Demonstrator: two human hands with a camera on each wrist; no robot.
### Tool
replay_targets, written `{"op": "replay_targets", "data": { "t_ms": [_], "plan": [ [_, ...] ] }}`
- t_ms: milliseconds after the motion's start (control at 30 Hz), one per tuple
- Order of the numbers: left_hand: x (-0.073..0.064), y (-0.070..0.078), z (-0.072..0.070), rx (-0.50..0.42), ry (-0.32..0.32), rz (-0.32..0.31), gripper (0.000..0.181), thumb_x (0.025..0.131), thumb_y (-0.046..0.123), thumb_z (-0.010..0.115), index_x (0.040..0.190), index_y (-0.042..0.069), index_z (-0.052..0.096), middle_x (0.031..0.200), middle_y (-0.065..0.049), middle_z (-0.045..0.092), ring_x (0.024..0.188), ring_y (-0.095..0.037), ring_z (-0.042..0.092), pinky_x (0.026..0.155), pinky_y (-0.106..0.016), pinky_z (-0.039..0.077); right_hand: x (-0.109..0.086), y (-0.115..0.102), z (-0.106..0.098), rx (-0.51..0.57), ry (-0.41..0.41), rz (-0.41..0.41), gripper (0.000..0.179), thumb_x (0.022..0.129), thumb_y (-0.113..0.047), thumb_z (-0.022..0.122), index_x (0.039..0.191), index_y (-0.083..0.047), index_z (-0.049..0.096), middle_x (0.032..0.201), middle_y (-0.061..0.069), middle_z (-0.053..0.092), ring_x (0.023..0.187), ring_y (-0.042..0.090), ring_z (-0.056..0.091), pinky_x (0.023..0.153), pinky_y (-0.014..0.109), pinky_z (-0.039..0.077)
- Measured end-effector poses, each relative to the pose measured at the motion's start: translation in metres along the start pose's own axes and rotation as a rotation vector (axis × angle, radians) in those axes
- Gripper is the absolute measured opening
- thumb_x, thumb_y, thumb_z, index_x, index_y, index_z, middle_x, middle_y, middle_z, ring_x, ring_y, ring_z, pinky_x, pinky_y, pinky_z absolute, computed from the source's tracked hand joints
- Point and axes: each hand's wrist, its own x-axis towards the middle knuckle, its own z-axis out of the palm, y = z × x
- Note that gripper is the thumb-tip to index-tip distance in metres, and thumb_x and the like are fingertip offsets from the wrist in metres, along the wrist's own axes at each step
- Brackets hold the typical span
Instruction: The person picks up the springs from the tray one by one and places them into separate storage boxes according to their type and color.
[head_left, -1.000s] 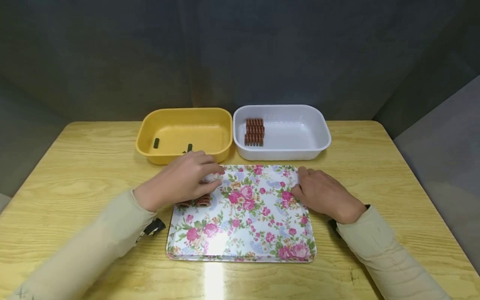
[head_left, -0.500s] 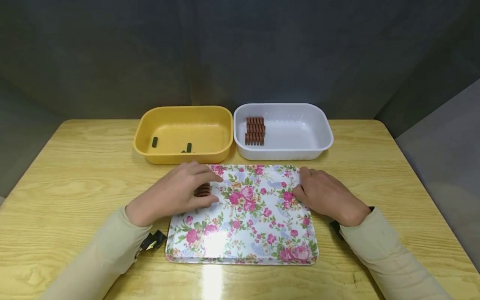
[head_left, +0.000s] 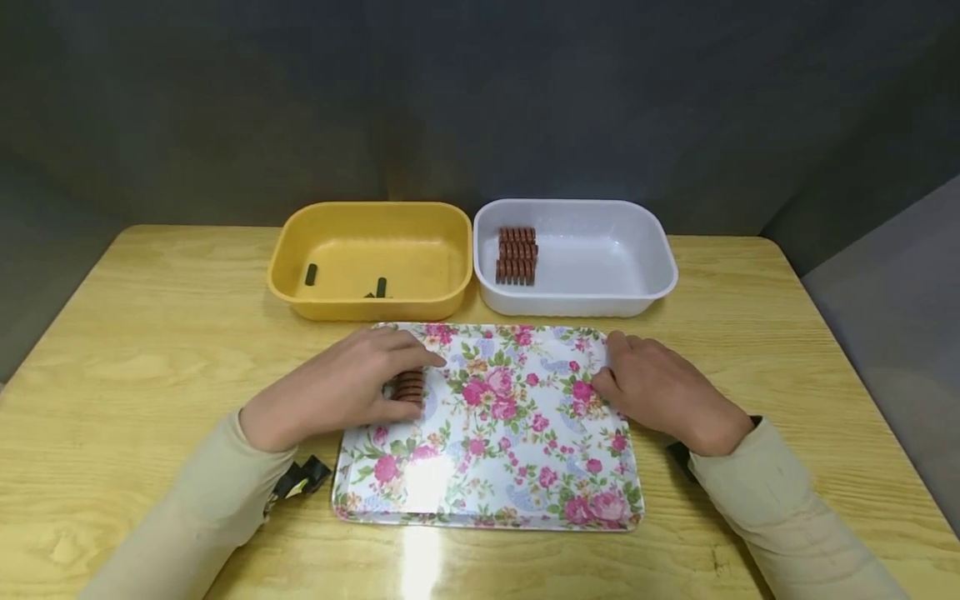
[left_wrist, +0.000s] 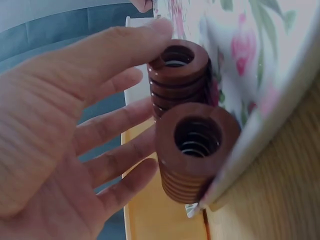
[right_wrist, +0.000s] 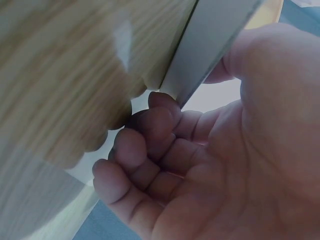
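Note:
Two brown coil springs (left_wrist: 197,150) lie side by side near the left edge of the flowered tray (head_left: 487,475). My left hand (head_left: 337,383) is around them, thumb tip on the end rim of the farther spring (left_wrist: 177,75). Its other fingers (left_wrist: 127,150) reach loosely along the springs' side, spread and only slightly bent. In the head view this hand hides part of the springs. My right hand (head_left: 667,392) grips the tray's far right corner, with the thumb on the inner side. The curled fingers (right_wrist: 132,150) sit outside the tray's wall.
Behind the tray stand a yellow bin (head_left: 367,308) with several dark green pieces (head_left: 382,287) and, beside it, a white bin (head_left: 577,304). Rows of brown coiled pieces (head_left: 517,254) lie at the white bin's left end. A dark wall (head_left: 480,100) rises behind the wooden table (head_left: 187,333).
My left hand has drawn back slightly left and towards me, off the tray's far edge. The springs now sit a little farther back. My right hand keeps its grip.

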Motion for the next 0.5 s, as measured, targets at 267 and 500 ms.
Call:
{"op": "replay_targets", "data": {
  "t_ms": [267, 500],
  "plan": [
    [0.0001, -0.0017, -0.0033, -0.039, -0.041, -0.001, 0.053, 0.085, 0.027, 0.084, 0.134, 0.019, 0.068, 0.126, 0.000, 0.070, 0.118, -0.017, 0.064, 0.111, -0.044, 0.049, 0.0003, 0.0006, -0.0009, -0.019, -0.002, 0.005, 0.017, 0.102, -0.021, 0.049, 0.091, -0.009, 0.049, 0.074, 0.003, 0.051, 0.063, 0.016, 0.044, 0.063, 0.028, 0.037],
    [-0.0006, -0.0025, -0.0029, -0.049, -0.077, -0.015, 0.055, 0.084, 0.021, 0.083, 0.137, 0.021, 0.066, 0.131, -0.001, 0.068, 0.123, -0.019, 0.062, 0.116, -0.047, 0.045, 0.0017, 0.0001, 0.0001, -0.023, -0.011, 0.010, 0.018, 0.103, -0.022, 0.049, 0.090, -0.009, 0.048, 0.075, 0.004, 0.051, 0.062, 0.016, 0.045, 0.062, 0.028, 0.036]
  ]
}}
